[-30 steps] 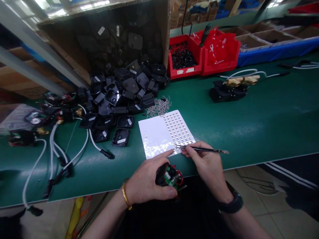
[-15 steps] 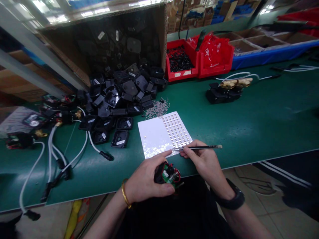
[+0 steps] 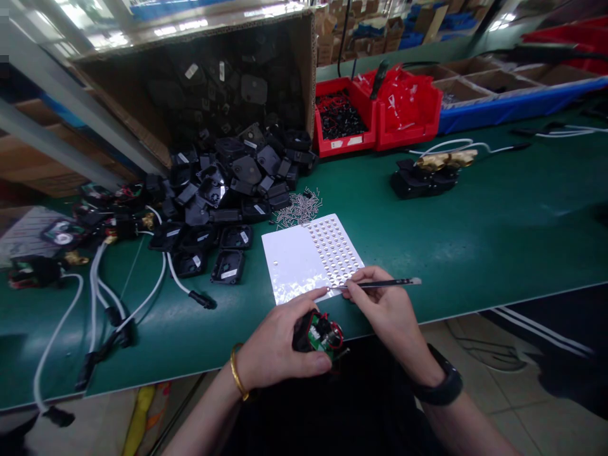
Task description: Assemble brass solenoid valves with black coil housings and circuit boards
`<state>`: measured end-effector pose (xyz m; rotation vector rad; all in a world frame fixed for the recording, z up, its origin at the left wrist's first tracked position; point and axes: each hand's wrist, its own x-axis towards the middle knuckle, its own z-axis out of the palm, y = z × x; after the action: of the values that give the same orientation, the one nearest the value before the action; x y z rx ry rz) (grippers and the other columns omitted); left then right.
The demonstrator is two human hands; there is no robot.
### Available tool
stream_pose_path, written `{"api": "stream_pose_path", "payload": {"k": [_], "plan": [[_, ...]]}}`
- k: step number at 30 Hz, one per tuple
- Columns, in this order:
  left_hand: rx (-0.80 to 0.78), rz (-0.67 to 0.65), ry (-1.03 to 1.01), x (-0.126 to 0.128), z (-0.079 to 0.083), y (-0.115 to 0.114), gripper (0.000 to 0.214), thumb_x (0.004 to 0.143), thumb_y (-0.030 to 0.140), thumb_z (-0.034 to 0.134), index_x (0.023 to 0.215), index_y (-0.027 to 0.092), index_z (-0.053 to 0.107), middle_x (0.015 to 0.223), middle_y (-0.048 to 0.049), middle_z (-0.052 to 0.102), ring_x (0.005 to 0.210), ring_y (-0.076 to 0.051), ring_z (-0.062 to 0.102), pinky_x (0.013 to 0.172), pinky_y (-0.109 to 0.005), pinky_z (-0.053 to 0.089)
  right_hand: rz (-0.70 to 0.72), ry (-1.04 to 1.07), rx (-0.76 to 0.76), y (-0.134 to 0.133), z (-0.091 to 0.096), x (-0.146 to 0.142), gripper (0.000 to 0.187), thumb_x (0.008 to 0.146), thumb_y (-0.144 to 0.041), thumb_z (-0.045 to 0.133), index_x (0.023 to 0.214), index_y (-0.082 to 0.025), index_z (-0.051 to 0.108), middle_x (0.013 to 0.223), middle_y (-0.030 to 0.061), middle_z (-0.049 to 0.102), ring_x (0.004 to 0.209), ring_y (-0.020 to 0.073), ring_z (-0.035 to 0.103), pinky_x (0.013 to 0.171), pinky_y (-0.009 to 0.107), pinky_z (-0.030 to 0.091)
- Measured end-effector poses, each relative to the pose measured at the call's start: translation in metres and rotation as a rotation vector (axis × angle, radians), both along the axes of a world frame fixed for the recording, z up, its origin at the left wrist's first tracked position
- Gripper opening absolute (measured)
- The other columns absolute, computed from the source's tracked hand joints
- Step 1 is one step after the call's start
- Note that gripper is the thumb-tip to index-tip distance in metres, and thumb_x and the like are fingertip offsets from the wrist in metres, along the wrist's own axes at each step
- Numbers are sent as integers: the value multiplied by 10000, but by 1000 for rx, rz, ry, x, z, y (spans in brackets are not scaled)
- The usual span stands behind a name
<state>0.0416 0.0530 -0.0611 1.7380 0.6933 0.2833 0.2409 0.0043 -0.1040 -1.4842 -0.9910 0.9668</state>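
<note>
My left hand (image 3: 275, 345) grips a small black part with a green circuit board and red wires (image 3: 319, 334) at the table's near edge; its forefinger stretches out onto the lower edge of a white sheet (image 3: 297, 266). The sheet carries rows of small clear dots (image 3: 335, 247) on its right half. My right hand (image 3: 387, 304) pinches a thin pair of tweezers (image 3: 380, 283), held almost level, with the tip on the sheet's lower right dots.
A tipped cardboard box (image 3: 209, 76) spills black housings (image 3: 237, 177) onto the green table (image 3: 475, 234). Small metal pins (image 3: 299, 206) lie behind the sheet. White cables (image 3: 109, 285) trail left. Red bins (image 3: 375, 114) and a black-and-brass assembly (image 3: 427, 171) stand at the back right.
Both hands have stayed at the sheet's lower edge. The tweezers have levelled out a little and their tip has shifted slightly on the dots. The view has drifted slightly.
</note>
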Motion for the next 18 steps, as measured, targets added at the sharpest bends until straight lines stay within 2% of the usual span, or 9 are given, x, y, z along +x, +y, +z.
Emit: {"api": "stream_pose_path", "payload": {"k": [5, 9, 11, 14, 16, 18], "plan": [[-51, 55, -2, -1, -7, -3, 529, 634, 531, 683, 1028, 189, 601, 1324, -77, 463, 1154, -287, 468, 1009, -369, 352, 25, 4, -1, -1, -3, 0, 207, 805, -355, 630, 817, -167, 543, 734, 41, 632, 692, 187, 626, 655, 283, 484], [-58, 214, -105, -19, -3, -3, 644, 613, 658, 621, 1048, 185, 575, 1210, -97, 516, 1104, -290, 490, 937, -347, 411, 29, 19, 16, -4, -6, 1, 188, 827, -343, 607, 846, -165, 553, 780, 54, 635, 724, 191, 627, 676, 287, 483], [10, 339, -89, -34, 3, 0, 669, 614, 692, 582, 1043, 178, 577, 1201, -109, 511, 1107, -304, 485, 916, -351, 432, 30, 34, 35, -4, -6, 0, 169, 836, -334, 588, 851, -169, 554, 792, 51, 628, 731, 190, 621, 678, 288, 480], [170, 497, 27, -56, 9, 10, 600, 603, 633, 625, 1002, 186, 591, 1233, -110, 498, 1107, -314, 495, 912, -362, 454, 20, 12, 59, -5, -5, -3, 132, 840, -307, 563, 830, -175, 561, 777, 40, 612, 723, 194, 606, 658, 292, 468], [230, 567, 75, -64, 7, 18, 598, 582, 612, 654, 1014, 205, 583, 1227, -94, 514, 1098, -311, 510, 928, -371, 459, -2, -1, 69, -5, -4, -5, 103, 830, -276, 553, 808, -177, 569, 761, 33, 604, 710, 195, 596, 643, 291, 459], [212, 613, 88, -64, 0, 23, 661, 568, 657, 647, 1054, 219, 553, 1177, -83, 548, 1061, -316, 536, 932, -401, 467, -30, -7, 79, -5, -3, -6, 63, 809, -230, 553, 790, -176, 578, 753, 28, 602, 705, 194, 587, 639, 287, 452]]}}
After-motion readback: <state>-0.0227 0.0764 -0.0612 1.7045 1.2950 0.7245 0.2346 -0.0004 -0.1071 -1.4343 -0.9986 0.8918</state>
